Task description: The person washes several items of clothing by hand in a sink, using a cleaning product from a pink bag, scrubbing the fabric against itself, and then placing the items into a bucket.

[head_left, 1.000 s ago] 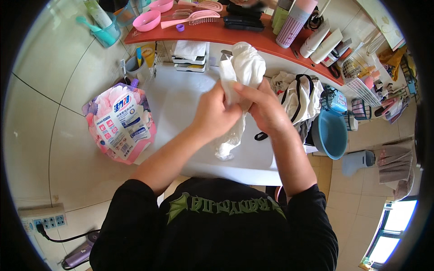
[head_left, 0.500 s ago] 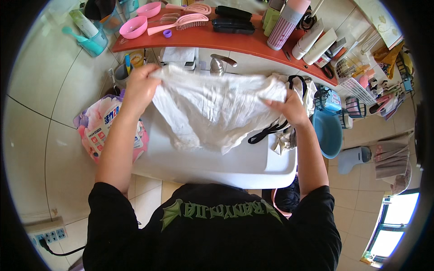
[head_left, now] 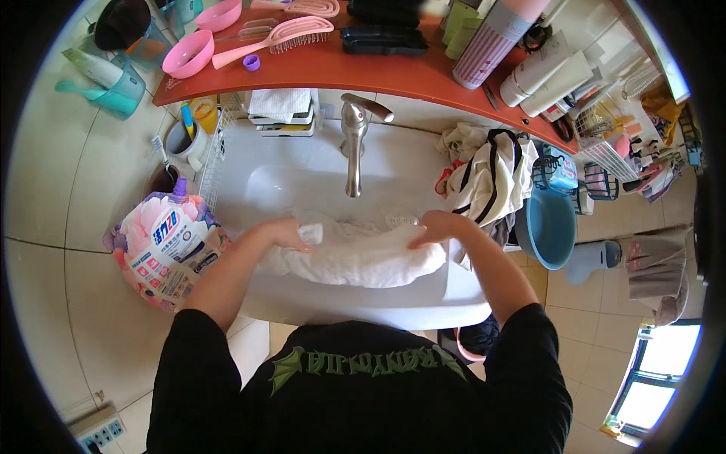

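Your left hand (head_left: 283,233) and your right hand (head_left: 435,228) both press down on the bunched white cloth garment (head_left: 355,257), which lies in the white ceramic basin (head_left: 302,178) against its near rim, at about 6 o'clock from the brushed-metal tap (head_left: 354,144). The left hand pinches a fold at the garment's 9 o'clock end, fingers curled over it; the right hand lies on the 3 o'clock end with fingers bent and closed on the fabric. At 9 o'clock from your left forearm, a pink and white plastic refill bag (head_left: 166,246) stands beside the basin. At 2 o'clock from your right hand, a heap of white clothing with black trim (head_left: 491,178) rests on the basin's edge, with a blue plastic bucket (head_left: 548,227) just beyond it. Above the tap runs an orange-red shelf (head_left: 340,68) carrying a pink hairbrush (head_left: 276,39) and a pink bowl (head_left: 187,54).
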Available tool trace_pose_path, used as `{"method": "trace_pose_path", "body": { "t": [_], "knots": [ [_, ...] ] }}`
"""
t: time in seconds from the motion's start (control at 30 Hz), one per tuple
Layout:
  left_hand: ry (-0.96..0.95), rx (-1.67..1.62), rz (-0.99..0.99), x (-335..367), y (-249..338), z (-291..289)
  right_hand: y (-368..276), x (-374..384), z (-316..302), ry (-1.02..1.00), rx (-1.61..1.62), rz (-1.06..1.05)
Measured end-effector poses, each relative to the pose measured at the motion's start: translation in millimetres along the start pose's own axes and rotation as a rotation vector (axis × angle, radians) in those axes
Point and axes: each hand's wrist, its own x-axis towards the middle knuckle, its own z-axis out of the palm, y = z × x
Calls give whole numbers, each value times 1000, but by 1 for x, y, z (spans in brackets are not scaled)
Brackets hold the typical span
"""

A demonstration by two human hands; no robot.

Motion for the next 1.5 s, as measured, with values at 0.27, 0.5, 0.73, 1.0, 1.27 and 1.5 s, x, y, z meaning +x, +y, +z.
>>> {"method": "trace_pose_path", "body": {
  "t": [0.27,0.5,0.73,1.0,1.27,1.5],
  "knots": [
    [878,571,232,23,11,58,-71,61,121,940,-165,30],
    [648,595,203,62,-16,98,-102,92,119,687,-29,-52],
    [867,609,390,127,-34,93,-70,155,140,599,39,39],
    [831,647,397,145,-23,84,-68,161,115,646,133,147],
    [455,-435,208,115,-38,46,-48,126,88,728,897,-192],
    [268,-1122,223,20,-30,42,-37,57,74,616,1735,-15]
  ]
}}
